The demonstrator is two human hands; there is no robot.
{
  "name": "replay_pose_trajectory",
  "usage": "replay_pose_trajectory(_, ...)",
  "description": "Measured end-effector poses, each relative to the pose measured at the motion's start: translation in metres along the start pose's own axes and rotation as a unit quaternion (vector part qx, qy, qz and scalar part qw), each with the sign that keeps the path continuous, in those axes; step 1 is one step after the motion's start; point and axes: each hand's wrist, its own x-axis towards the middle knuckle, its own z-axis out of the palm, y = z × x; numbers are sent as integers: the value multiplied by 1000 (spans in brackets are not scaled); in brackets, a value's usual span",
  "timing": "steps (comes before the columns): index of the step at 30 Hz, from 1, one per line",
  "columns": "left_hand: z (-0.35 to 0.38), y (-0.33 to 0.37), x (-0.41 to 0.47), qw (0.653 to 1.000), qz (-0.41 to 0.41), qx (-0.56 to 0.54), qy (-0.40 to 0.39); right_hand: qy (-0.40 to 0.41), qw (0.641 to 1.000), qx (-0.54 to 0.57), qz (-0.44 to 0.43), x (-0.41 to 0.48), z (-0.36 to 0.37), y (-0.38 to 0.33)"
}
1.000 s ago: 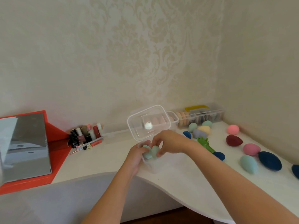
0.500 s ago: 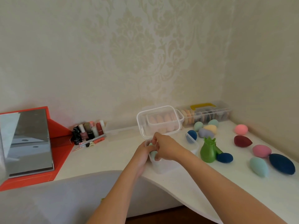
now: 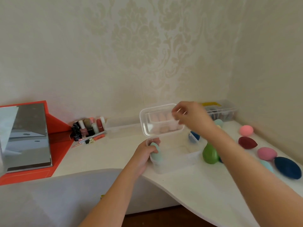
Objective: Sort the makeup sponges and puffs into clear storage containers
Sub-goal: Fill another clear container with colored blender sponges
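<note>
Plainly, the left hand curls round the left end of the clear container at centre frame, thumb against the mint sponge standing inside. The right hand hovers curled at the raised clear lid; blur hides any pinch. Thin, slick plastic could skid or tip if squeezed too hard, and the soft, egg-shaped foam may spring out.

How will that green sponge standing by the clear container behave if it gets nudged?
The green sponge stands upright on its broad end, so a nudge would probably tip it and let it roll. It looks like soft foam: likely light and squashy. Its matte surface suggests little slip.
</note>
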Motion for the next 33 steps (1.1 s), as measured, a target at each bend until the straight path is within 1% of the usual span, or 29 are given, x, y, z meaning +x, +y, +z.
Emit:
replay_pose_trajectory(1, 0, 0, 1, 1000, -2, -2, 0, 39, 999, 6, 11, 5, -13, 5)
replay_pose_trajectory(2, 0, 0, 1, 1000, -5, -4, -2, 60, 998, -2, 26, 10, -24, 12)
replay_pose_trajectory(4, 0, -1, 2, 1000, -14, -7, -9, 85, 994, -34, 55, 19, -41, 31)
replay_pose_trajectory(6, -1, 0, 3, 1000, -23, -4, -15, 106, 990, -24, 92, 28, -51, 51)
replay_pose_trajectory(7, -1, 0, 4, 1000, -23, -1, -17, 103, 988, -17, 113, 33, -54, 61)
replay_pose_trajectory(8, -1, 0, 4, 1000, -24, 1, -18, 82, 987, -25, 138, 37, -57, 70)
replay_pose_trajectory(10, -1, 0, 4, 1000, -26, 1, -18, 8, 981, -55, 185, 46, -57, 88)
replay_pose_trajectory(13, -2, -2, 4, 1000, -25, 5, -16, -100, 967, -51, 230, 52, -45, 111)
replay_pose_trajectory(17, -2, -3, 6, 1000, -26, 3, -12, -216, 933, -180, 224, 54, -26, 129)
replay_pose_trajectory(22, -1, -2, 5, 1000, -23, 4, -9, -272, 911, -244, 190, 59, -14, 130)
replay_pose_trajectory(25, 0, -2, 3, 1000, -20, 0, -9, -272, 914, -232, 192, 61, -13, 128)
replay_pose_trajectory(28, 0, -2, 2, 1000, -17, -1, -3, -264, 927, -176, 198, 59, -18, 124)
replay_pose_trajectory(30, 1, -2, 2, 1000, -18, -2, 0, -237, 943, -126, 198, 58, -26, 120)
replay_pose_trajectory(33, 2, -1, 0, 1000, -14, -9, 2, -177, 962, -80, 191, 58, -44, 107)
